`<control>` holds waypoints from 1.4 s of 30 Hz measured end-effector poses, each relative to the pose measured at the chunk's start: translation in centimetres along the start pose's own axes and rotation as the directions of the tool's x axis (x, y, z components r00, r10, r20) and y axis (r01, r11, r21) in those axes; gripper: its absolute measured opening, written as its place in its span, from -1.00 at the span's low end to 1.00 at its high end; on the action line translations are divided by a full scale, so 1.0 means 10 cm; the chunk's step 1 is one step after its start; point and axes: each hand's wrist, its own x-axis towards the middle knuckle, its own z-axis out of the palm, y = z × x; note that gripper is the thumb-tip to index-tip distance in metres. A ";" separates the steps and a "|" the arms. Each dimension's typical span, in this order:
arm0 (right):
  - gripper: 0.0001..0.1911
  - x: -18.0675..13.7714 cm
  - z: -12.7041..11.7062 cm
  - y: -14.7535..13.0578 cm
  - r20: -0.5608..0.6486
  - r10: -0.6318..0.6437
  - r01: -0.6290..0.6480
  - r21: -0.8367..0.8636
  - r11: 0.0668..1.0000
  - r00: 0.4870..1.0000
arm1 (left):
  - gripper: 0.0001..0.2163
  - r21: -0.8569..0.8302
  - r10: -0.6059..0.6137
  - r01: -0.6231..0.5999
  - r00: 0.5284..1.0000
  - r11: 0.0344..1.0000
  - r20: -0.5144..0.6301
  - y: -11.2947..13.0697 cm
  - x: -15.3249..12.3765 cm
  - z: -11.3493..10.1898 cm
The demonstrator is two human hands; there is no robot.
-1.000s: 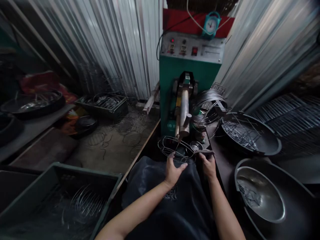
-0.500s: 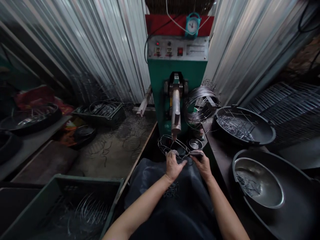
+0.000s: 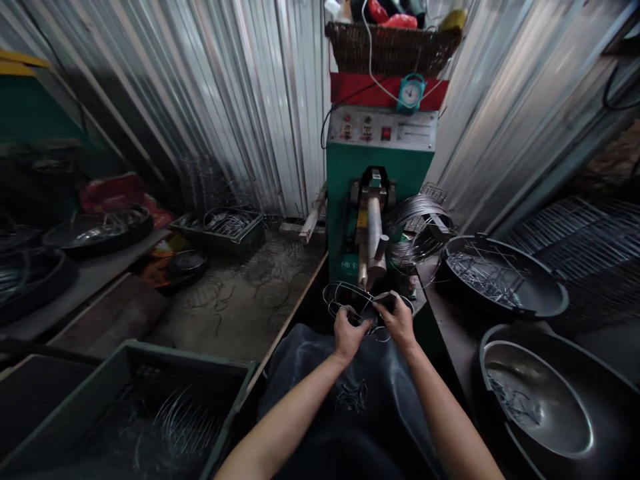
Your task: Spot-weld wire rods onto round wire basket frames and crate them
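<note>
A round wire frame (image 3: 341, 295) of thin steel rings lies under the electrode arm (image 3: 373, 230) of a green welding machine (image 3: 376, 173). My left hand (image 3: 348, 331) is closed on the near rim of the wire frame. My right hand (image 3: 397, 317) is closed on a small dark flat piece held against the frame's right side. Both hands sit close together just in front of the electrode tip. A dark apron (image 3: 350, 400) covers my lap below them.
A coil of wire (image 3: 417, 223) hangs right of the machine. Dark basins (image 3: 537, 303) hold short wire pieces, and a steel bowl (image 3: 545, 407) sits in another at right. Green crates (image 3: 145, 413) with wire rings stand at lower left. Corrugated metal walls close in behind.
My right hand has moved left and forward to meet the left hand at the frame. The camera view has tilted up and shifted slightly.
</note>
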 end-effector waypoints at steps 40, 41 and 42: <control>-0.86 -0.09 -0.13 0.03 0.019 0.022 -0.024 0.122 0.992 1.000 | -0.65 -0.480 -0.323 0.272 0.946 0.834 -0.026 -0.13 0.21 -0.10; -0.85 -0.07 -0.12 0.01 0.025 0.031 -0.034 0.110 0.993 0.999 | -0.65 -0.496 -0.324 0.273 0.946 0.824 -0.017 -0.13 0.21 -0.12; -0.84 -0.06 -0.12 0.00 0.037 0.047 -0.050 0.095 0.994 0.998 | -0.65 -0.509 -0.324 0.274 0.946 0.816 -0.011 -0.12 0.22 -0.13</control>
